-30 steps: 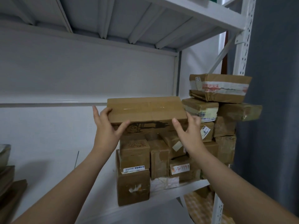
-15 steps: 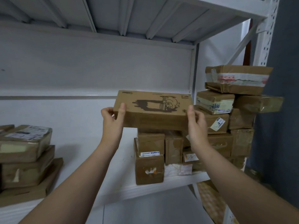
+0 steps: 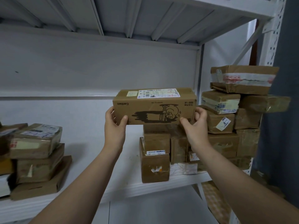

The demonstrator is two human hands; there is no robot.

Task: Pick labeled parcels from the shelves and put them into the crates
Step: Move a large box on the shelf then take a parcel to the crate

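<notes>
Gripping the labeled parcel [image 3: 154, 106] (label up), both hands, left [image 3: 114, 126] and right [image 3: 195, 126].

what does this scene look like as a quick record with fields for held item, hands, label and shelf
held item: long carton, held up over the right parcel pile, cartoon print facing the camera
left hand: left hand grips the carton's left end
right hand: right hand grips its right end
label: white shipping label on the carton's top face
shelf: white metal shelf; left parcel pile stands apart
</notes>
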